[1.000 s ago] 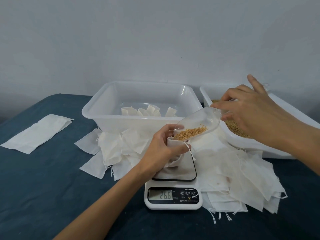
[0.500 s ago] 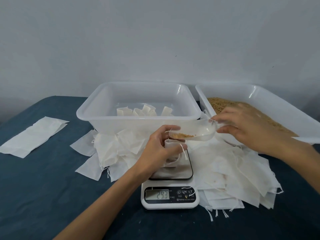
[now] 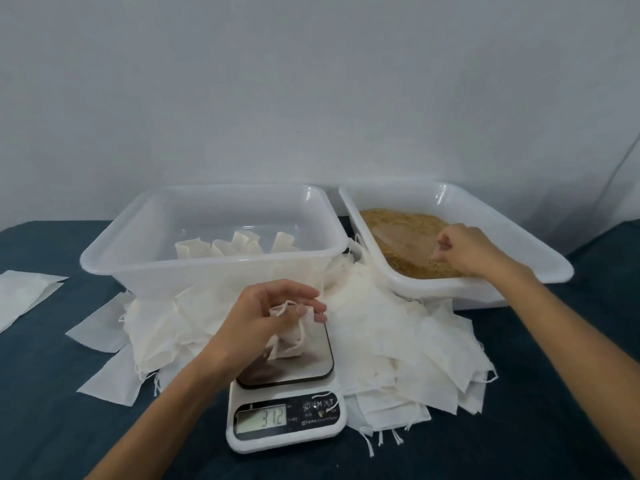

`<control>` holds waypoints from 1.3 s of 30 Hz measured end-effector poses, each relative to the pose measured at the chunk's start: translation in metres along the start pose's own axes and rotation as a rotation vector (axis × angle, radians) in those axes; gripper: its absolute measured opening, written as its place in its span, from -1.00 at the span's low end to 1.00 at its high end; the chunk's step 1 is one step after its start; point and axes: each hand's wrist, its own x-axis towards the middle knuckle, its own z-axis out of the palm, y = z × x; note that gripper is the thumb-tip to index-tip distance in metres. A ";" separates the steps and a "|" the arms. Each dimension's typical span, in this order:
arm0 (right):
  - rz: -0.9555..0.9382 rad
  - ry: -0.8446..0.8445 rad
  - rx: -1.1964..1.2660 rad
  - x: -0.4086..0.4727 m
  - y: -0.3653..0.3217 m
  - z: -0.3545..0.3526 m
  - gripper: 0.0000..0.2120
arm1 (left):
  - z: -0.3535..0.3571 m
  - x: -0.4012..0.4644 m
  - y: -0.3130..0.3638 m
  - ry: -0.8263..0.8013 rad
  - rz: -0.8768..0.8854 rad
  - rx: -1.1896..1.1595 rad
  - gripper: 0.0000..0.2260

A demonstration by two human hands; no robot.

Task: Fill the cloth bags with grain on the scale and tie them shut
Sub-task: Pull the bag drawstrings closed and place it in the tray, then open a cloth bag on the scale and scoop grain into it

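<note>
My left hand has its fingers curled round the gathered neck of a small cloth bag, pinching the soft, crumpled white fabric w/ a loop of thin drawstring poking up by the thumb. Bag sits upright on the scale, its plump bottom on the dark, glossy, rounded-square weighing plate; the white plastic body has an LCD at the near edge reading 31.2, though the decimal pt is hard to make out.

My right hand is far right, inside the grain tub, fingers loosely bunched w/ tips down at the grain; can't tell if they grip anything. Grain is a fine, sandy-brown, granular layer, sloped, w/ a smooth scraped patch in the middle. Tub is white, semi-opaque plastic, rectangular w/ rounded corners and a rolled rim, tilted, near edge resting on the bags.

Left of it, just beside, a second similar tub, translucent, holds a few filled bags standing at the bottom, pale and boxy.

Round the scale, under both tubs' near edges, lies a loose heap of flat empty bags: thin, matte, non-woven-looking white rectangles, overlapping, w/ string ends trailing at the near side. One more white sheet lies apart at far left.

All on a tabletop covered in dark teal, felt-like cloth. Plain pale wall behind.
</note>
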 end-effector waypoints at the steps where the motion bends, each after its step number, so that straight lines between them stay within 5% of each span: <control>1: 0.010 -0.023 -0.029 0.002 0.003 0.003 -0.85 | 0.000 0.001 0.001 0.030 0.014 0.000 -0.82; 5: 0.033 -0.064 -0.095 0.005 0.007 0.007 -0.95 | -0.002 0.008 0.010 0.162 0.064 -0.103 -0.78; 10: -0.016 0.076 -0.288 -0.007 -0.008 0.002 -0.72 | 0.000 0.017 0.029 0.193 0.073 -0.116 -0.82; 14: -0.254 0.399 0.059 -0.038 -0.040 0.002 -0.71 | 0.002 0.024 0.040 0.203 0.045 -0.007 -0.81; 18: -0.503 0.539 0.477 -0.076 -0.080 0.017 -0.84 | 0.004 0.050 0.061 0.241 0.094 0.016 -0.81; 23: -0.548 0.520 0.734 -0.096 -0.098 0.049 -0.83 | 0.001 0.123 0.076 0.368 0.165 0.139 -0.80; 32: -0.607 0.369 0.793 -0.095 -0.094 0.069 -0.81 | 0.019 0.196 0.016 0.370 -0.063 0.583 -0.75; 36: -0.626 0.384 0.792 -0.094 -0.094 0.069 -0.83 | 0.013 0.196 0.014 0.413 -0.153 0.600 -0.77; 39: -0.641 0.365 0.786 -0.096 -0.095 0.069 -0.84 | 0.015 0.188 0.018 0.291 -0.295 0.476 -0.86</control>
